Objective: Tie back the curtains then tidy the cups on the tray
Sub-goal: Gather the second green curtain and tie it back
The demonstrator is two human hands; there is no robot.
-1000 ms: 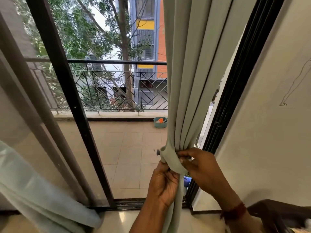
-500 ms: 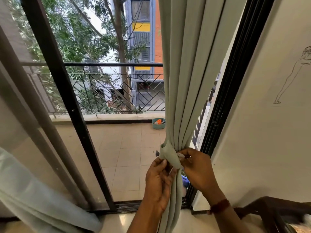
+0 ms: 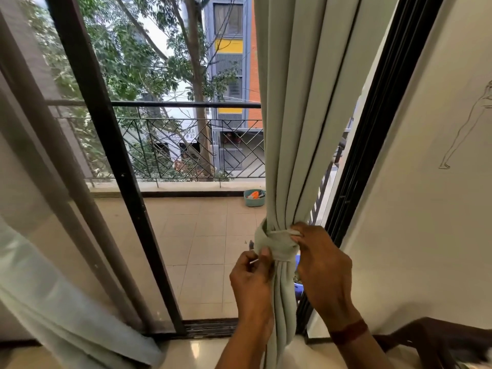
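Curtain [image 3: 292, 129] tie-back [image 3: 277, 242] now wraps higher; both hands still grip it.

The pale green pleated curtain [image 3: 295, 115] runs off the top edge. A blue object [image 3: 298, 284] shows only in slivers behind it and the right hand [image 3: 323, 275]. The dark wooden furniture [image 3: 439, 339] at bottom right is blurred and cropped. Lettering on a distant white sign [image 3: 183, 135] is unreadable.

A home: curtain [image 3: 300, 107] at a sliding balcony door [image 3: 111, 166], tiled balcony [image 3: 207, 235] beyond
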